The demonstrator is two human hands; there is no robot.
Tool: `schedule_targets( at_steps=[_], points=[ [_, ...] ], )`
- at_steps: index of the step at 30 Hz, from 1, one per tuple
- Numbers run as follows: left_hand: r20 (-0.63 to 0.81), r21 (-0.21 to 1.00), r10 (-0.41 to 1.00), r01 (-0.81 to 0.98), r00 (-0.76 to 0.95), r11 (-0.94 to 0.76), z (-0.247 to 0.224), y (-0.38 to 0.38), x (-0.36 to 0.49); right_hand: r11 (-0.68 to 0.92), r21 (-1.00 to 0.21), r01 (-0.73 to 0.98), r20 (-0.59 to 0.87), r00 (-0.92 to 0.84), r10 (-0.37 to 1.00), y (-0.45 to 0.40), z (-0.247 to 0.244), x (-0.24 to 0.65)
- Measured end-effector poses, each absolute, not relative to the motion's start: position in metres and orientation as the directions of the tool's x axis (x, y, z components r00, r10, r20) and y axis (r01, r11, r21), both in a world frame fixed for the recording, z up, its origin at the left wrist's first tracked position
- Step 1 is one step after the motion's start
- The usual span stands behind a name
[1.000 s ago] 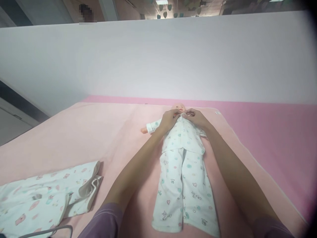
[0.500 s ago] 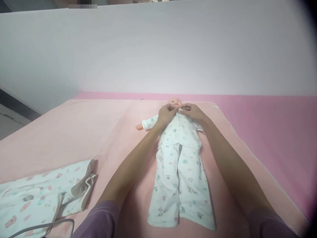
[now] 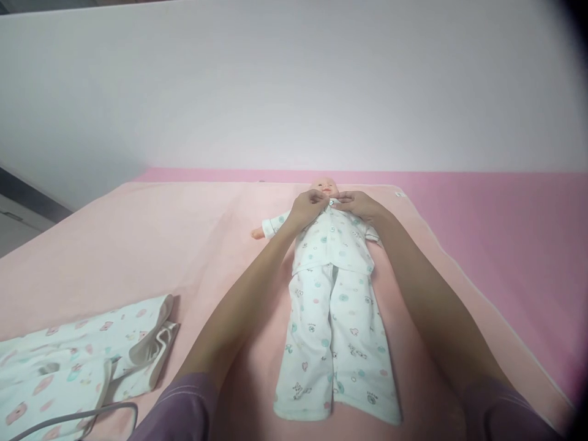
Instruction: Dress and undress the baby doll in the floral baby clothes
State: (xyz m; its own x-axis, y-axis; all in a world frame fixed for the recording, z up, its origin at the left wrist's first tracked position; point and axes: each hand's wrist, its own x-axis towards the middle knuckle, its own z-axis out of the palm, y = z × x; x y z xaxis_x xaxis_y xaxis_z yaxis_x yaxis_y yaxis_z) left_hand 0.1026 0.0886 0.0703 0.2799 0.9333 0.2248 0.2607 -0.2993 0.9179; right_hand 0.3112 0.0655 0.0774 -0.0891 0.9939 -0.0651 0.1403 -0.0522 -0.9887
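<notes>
A baby doll (image 3: 325,185) lies on its back, head away from me, on a light pink blanket (image 3: 184,245). It wears a white patterned shirt (image 3: 333,248) and matching trousers (image 3: 312,343). At the collar, my left hand (image 3: 309,207) pinches the left side of the shirt's neckline. My right hand (image 3: 359,204) pinches the collar from the right, its fingertips close to those of my left hand. Between them a small snap shows at the neck.
Folded white patterned cloth (image 3: 87,355) lies at the lower left, with a grey cable (image 3: 78,417) across it. A pink surface (image 3: 496,245) extends on the right. Behind stands a pale wall (image 3: 294,86).
Both hands stay at the collar; their fingertips have parted slightly, and the neck snap now shows between them. The view has shifted a little.
</notes>
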Motion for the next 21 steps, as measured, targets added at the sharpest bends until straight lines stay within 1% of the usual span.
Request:
schedule_targets(
  at_steps=[4,10,13,16,18,21],
  points=[
    [0.194,0.907,0.937,0.311,0.291,-0.285,0.075,0.085,0.101,-0.047,-0.981,0.189,-0.059,-0.058,0.997,0.067,0.075,0.312],
    [0.167,0.904,0.917,0.317,0.361,-0.289,0.080,0.084,0.095,0.076,-0.966,0.249,0.056,-0.086,0.995,0.064,0.072,0.314],
    [0.145,0.912,0.914,0.307,0.378,-0.272,0.082,0.083,0.093,0.114,-0.944,0.309,0.106,-0.043,0.993,0.063,0.070,0.311],
    [0.119,0.928,0.932,0.295,0.341,-0.226,0.082,0.082,0.095,0.088,-0.927,0.365,0.120,0.066,0.991,0.065,0.065,0.304],
    [0.113,0.940,0.950,0.278,0.290,-0.196,0.080,0.083,0.098,0.076,-0.927,0.367,0.133,0.133,0.982,0.067,0.060,0.301],
    [0.103,0.954,0.976,0.259,0.190,-0.151,0.072,0.089,0.098,0.090,-0.932,0.352,0.162,0.181,0.970,0.070,0.052,0.301]
  ],
)
